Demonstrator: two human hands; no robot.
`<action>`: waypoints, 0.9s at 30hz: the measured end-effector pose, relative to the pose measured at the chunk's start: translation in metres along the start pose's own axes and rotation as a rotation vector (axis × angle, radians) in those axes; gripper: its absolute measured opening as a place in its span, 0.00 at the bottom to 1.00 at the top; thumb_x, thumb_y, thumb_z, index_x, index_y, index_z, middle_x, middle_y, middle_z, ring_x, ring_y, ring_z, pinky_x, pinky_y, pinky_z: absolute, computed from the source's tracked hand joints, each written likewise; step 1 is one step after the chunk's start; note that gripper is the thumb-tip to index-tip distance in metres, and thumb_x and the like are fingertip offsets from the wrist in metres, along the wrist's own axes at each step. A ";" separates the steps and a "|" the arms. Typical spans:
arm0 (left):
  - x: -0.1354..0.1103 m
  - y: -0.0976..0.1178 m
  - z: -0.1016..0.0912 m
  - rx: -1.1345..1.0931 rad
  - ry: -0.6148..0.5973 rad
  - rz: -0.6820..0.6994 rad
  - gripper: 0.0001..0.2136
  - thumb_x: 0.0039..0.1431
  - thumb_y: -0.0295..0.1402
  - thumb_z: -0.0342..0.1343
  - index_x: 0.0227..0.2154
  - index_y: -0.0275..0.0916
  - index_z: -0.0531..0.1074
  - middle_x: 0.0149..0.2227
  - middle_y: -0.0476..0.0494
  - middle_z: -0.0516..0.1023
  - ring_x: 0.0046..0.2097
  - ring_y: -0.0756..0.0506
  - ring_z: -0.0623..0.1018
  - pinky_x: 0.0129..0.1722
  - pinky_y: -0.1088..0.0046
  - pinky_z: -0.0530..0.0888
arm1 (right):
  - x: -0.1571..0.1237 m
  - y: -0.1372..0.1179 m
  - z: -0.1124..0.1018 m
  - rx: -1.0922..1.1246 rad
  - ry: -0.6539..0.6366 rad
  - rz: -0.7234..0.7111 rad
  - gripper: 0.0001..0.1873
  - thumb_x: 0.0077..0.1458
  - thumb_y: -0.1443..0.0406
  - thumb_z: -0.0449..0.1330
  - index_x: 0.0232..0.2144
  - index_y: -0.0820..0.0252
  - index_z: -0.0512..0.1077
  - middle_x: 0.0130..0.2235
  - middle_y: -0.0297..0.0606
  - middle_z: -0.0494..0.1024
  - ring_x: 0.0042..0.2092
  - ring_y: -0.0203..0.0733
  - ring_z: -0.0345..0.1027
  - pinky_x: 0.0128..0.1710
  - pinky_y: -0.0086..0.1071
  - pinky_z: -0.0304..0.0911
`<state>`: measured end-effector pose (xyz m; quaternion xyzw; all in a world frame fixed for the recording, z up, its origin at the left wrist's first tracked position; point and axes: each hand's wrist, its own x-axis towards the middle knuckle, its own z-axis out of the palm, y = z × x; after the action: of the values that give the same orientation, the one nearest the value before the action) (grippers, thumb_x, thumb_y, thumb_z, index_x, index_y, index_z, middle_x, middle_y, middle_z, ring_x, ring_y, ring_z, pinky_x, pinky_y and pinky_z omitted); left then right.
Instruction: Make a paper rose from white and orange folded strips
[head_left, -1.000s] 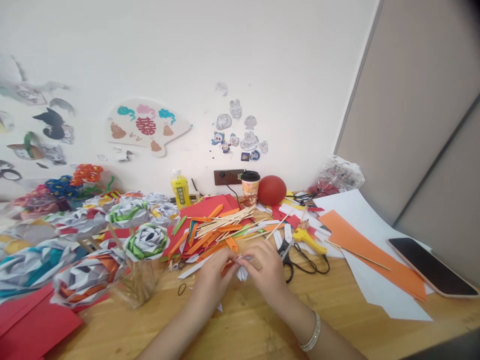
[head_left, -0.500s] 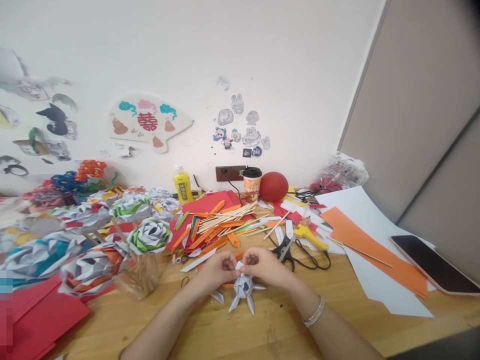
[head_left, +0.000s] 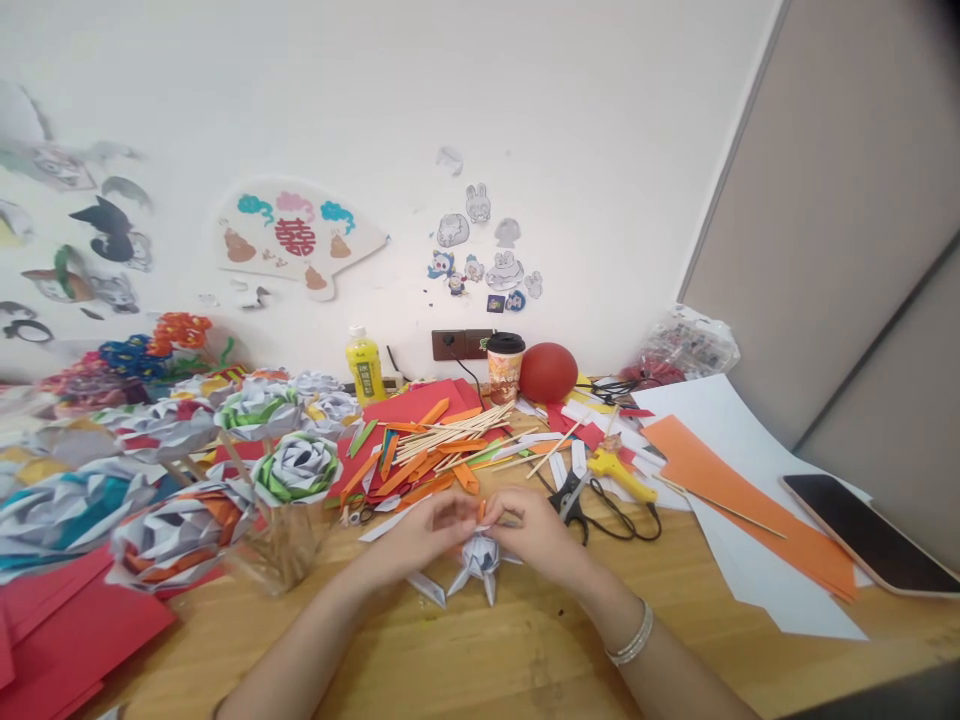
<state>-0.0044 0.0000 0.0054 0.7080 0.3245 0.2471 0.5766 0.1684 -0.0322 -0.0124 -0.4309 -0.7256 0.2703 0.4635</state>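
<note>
A small white folded-paper flower (head_left: 480,557) with pointed strips sticking out hangs just over the wooden table, between my hands. My left hand (head_left: 439,525) is closed on its far left side, thumb and fingers pinched together. My right hand (head_left: 529,525) pinches it from the far right. A bit of orange paper (head_left: 481,508) shows between the fingertips; which hand grips it is hard to tell. Beneath my left hand lies a loose white folded strip (head_left: 427,588). Black-handled scissors (head_left: 570,498) rest just beyond my right hand.
Orange folded strips (head_left: 409,470) and wooden sticks (head_left: 450,440) are heaped behind my hands. To the left, finished paper roses (head_left: 296,467) stand near a clear cup (head_left: 274,555). A yellow glue gun (head_left: 621,474), orange sheets (head_left: 757,510) and a phone (head_left: 874,530) lie to the right.
The paper flower has moved slightly up and left and tilted. My hands have shifted around its far edge, and orange paper now shows between the fingertips where a white tip was.
</note>
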 end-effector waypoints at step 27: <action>0.009 -0.008 0.023 -0.021 0.436 -0.043 0.16 0.44 0.47 0.49 0.17 0.40 0.56 0.16 0.58 0.56 0.17 0.53 0.62 0.15 0.78 0.61 | -0.011 -0.016 0.004 -0.496 0.002 -0.430 0.12 0.57 0.69 0.46 0.35 0.59 0.69 0.31 0.40 0.74 0.36 0.41 0.65 0.36 0.33 0.61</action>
<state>0.0174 -0.0073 -0.0078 0.6247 0.4538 0.3856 0.5050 0.1608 -0.0496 -0.0068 -0.3678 -0.8433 -0.0192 0.3915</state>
